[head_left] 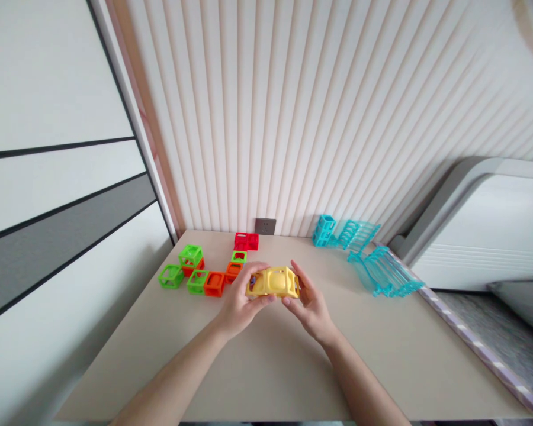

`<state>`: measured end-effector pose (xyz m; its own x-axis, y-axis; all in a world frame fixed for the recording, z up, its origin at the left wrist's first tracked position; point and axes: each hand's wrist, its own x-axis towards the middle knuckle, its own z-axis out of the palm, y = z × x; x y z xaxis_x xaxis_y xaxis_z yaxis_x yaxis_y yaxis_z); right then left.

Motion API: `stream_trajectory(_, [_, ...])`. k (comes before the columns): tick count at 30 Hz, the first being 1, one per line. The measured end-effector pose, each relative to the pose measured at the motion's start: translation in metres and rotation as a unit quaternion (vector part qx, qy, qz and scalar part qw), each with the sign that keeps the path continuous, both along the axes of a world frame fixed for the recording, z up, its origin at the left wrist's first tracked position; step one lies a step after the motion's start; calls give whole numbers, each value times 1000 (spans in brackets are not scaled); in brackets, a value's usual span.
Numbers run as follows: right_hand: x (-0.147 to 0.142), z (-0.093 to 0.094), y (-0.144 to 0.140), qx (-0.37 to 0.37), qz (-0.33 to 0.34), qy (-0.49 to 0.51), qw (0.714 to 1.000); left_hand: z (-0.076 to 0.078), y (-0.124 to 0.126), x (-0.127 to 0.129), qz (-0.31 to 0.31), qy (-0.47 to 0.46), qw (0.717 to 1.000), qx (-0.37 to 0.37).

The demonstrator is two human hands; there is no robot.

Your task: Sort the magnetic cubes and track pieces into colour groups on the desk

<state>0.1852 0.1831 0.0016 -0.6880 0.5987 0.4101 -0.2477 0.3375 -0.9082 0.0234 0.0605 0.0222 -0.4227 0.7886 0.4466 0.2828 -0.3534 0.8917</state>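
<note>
Both hands are closed around a yellow block piece (273,281), which is held just above the table (266,367) near its middle: the left hand (240,302) grips the left end with thumb underneath and fingers curled over the top, and the right hand (308,299) clasps the right end, its fingertips laid along the upper edge. The piece appears to be made of open-frame cubes joined side by side, though its exact form cannot be told. For the joining or adjusting that seems to be in hand, the piece is best kept level and pressed evenly from both ends, so that no frame is twisted or pinched. Just beyond the left hand, a cluster of green and orange cubes (195,275) is laid on the table, some touching one another, with one green cube stacked on an orange one. Farther back, a red piece (246,241) is set near the wall socket (265,226). To the right, well apart from the hands, turquoise cubes and ribbed track pieces (364,254) are spread toward the table's far edge, against the ribbed wall panel (320,118).
</note>
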Motion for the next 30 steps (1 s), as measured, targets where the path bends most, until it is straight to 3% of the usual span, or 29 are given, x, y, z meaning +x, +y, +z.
stream_trajectory(3, [-1,0,0,126,-69,7,990,-4,1,-1,-27,-12,999,28])
stream_trajectory(5, [-1,2,-1,229,-138,32,963,-7,2,1,-46,-50,997,23])
stream_trajectory(8, [-1,4,-3,328,-215,54,918,-9,1,5,-145,-134,980,-4])
stream_trajectory(11, [-1,3,-3,373,-232,63,896,-8,0,9,-227,-180,957,10])
stream_trajectory(14, [-1,-2,-3,409,-207,60,887,-5,0,11,-194,-199,961,11])
stream_trajectory(17, [0,-3,-5,411,-172,59,893,-2,0,11,-153,-193,969,-8])
stream_trajectory(22, [3,6,-9,371,-110,49,921,0,-3,6,-139,-142,980,2])
stream_trajectory(30, [1,2,-7,273,-102,61,955,-11,-2,3,-37,70,997,-2])
